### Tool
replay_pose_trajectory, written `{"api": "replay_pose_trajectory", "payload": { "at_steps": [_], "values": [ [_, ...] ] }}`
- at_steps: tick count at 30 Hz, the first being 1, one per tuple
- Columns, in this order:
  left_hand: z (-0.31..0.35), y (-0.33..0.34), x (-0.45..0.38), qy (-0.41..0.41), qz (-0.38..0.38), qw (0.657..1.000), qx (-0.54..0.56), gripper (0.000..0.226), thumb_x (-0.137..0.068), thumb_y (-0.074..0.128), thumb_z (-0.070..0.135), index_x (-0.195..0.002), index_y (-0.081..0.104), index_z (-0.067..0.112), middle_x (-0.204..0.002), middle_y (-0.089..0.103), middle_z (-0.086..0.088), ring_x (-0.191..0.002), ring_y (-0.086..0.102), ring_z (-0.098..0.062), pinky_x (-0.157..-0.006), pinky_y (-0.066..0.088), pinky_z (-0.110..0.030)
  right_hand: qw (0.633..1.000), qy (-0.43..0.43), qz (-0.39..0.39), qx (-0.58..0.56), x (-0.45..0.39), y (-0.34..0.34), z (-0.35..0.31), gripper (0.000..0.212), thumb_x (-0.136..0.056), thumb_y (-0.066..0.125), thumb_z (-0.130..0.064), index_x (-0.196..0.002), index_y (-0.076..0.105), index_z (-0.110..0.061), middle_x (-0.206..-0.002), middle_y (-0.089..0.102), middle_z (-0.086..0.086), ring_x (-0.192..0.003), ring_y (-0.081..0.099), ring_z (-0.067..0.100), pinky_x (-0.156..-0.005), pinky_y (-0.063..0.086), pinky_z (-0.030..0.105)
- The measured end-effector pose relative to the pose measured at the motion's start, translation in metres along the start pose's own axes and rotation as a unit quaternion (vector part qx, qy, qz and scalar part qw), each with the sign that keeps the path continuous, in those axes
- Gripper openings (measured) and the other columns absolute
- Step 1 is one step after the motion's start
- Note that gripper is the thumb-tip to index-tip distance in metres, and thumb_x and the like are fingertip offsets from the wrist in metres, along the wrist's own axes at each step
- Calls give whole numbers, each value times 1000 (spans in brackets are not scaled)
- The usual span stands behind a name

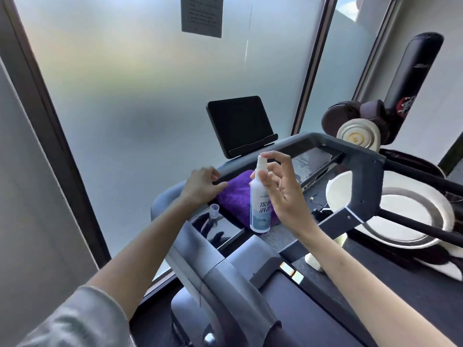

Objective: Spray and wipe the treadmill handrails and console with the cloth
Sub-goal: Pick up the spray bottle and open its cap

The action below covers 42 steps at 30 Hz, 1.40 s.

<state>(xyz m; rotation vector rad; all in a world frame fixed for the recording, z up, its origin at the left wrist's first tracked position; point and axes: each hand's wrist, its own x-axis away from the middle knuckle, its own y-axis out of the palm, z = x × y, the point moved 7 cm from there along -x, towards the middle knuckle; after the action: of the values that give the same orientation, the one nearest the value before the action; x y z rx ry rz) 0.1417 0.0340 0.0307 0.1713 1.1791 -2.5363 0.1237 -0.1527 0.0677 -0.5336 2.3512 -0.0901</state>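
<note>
A white spray bottle (pixel 260 204) with a blue label is upright over the treadmill console (pixel 225 229). My right hand (pixel 284 189) grips it, thumb on the front and index finger arched over the nozzle. A folded purple cloth (pixel 236 194) lies on the console tray behind the bottle. My left hand (pixel 201 185) is at the cloth's left edge, its fingers curled over the grey front handrail (pixel 280 147) and its thumb touching the cloth. The left side handrail (pixel 200 259) and the right side handrail (pixel 363 194) run back toward me.
A dark tablet screen (pixel 240 123) stands above the console. A small clear cap (pixel 214 210) sits on the glossy panel. Frosted window glass (pixel 125 96) is straight ahead. A black punching bag (pixel 411 81) and round white cushions (pixel 411 216) crowd the right. The belt (pixel 313 309) lies below.
</note>
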Motion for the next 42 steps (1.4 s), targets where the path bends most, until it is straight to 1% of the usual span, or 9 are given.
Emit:
{"api": "replay_pose_trajectory", "payload": {
  "at_steps": [8,13,16,19,25,28,32,35,42],
  "values": [
    [6,48,-25,16,-74,965,-250,44,-84,66,50,-88,55,8,-107,64,-13,-108,54,-30,-85,46,-38,999,32,35,-2,-2,-9,19,22,-99,42,-30,-120,36,-25,-79,64,6,-62,57,19,-62,49,36],
    [3,51,-29,-3,-85,954,-289,49,-85,63,55,-97,60,7,-110,63,-12,-114,49,-31,-84,44,-35,997,77,12,-29,-6,-2,32,49,-85,58,-44,-119,26,-28,-87,52,14,-78,54,24,-81,53,53],
    [-1,51,-32,-19,-89,961,-261,46,-83,65,52,-79,48,10,-106,64,-12,-107,55,-31,-74,41,-34,996,79,-44,6,-7,3,44,70,-84,74,-5,-120,19,-29,-96,46,14,-77,53,19,-76,55,38],
    [-3,54,-35,-41,-114,969,-215,53,-80,70,51,-66,36,13,-102,64,-12,-99,59,-29,-68,38,-32,996,70,-62,15,-9,6,47,74,-80,61,19,-119,19,-28,-100,43,12,-76,53,24,-75,52,35],
    [-8,51,-41,-98,-137,978,-120,44,-74,77,44,-64,47,13,-67,50,0,-79,55,-22,-54,35,-27,996,71,-46,4,-13,-2,45,76,-82,64,13,-129,18,-23,-102,44,18,-81,54,30,-80,53,50],
    [-13,50,-42,-144,-125,981,30,32,-75,78,34,-68,55,13,-66,54,1,-67,53,-17,-49,37,-23,997,73,-36,-17,-14,-7,46,74,-83,67,0,-135,25,-31,-95,46,17,-80,51,27,-80,50,40],
    [-5,62,-32,-264,-166,849,425,25,-82,69,16,-105,61,11,-96,64,-6,-76,61,-16,-64,52,-26,996,68,-8,-50,-14,-16,47,69,-88,61,5,-136,28,-31,-88,57,18,-83,55,26,-85,50,38],
    [3,65,-32,-303,-144,756,562,10,-83,59,9,-93,60,11,-91,64,-8,-77,61,-21,-77,50,-33,996,68,5,-58,-16,-17,47,67,-87,57,3,-136,28,-33,-85,58,18,-84,61,31,-90,53,42],
    [19,52,-32,-254,-94,730,628,20,-83,71,10,-100,60,8,-96,66,-9,-83,66,-21,-71,55,-34,996,78,1,-38,-19,-27,51,71,-84,60,8,-131,33,-37,-78,60,7,-54,59,28,-55,57,40]
  ]
}}
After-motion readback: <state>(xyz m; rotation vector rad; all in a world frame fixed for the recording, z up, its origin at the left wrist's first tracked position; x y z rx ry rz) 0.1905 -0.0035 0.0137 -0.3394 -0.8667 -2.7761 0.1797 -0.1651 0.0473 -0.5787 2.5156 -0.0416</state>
